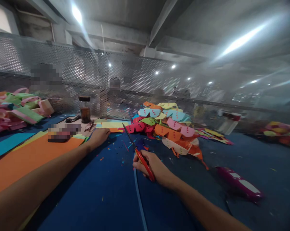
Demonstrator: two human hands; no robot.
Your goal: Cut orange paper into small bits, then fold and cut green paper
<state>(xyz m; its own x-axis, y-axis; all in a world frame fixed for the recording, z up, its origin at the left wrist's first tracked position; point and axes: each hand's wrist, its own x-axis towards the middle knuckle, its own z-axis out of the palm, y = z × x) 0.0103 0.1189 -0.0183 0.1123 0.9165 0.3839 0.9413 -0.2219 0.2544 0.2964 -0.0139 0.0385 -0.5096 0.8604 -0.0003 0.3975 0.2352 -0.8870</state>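
My right hand (152, 166) is closed round red-handled scissors (145, 164), whose dark blades point up and to the left. A thin blue strip (138, 192) runs from below that hand to the bottom edge. My left hand (100, 136) rests at the near side of several coloured sheets (113, 124); its fingers are curled, and what they may hold is hidden. Beyond my right hand lies a pile of folded, dotted paper pieces (171, 128) in orange, pink, yellow and light blue. Small paper scraps (122, 157) are scattered between my hands.
Large orange sheets (41, 154) lie under my left forearm. A dark-lidded bottle (85, 110) and eyeglasses (89, 126) stand and lie behind my left hand. Folded strips (26, 109) are heaped at far left. A purple pouch (240, 183) lies at right. A perforated screen (135, 73) crosses behind.
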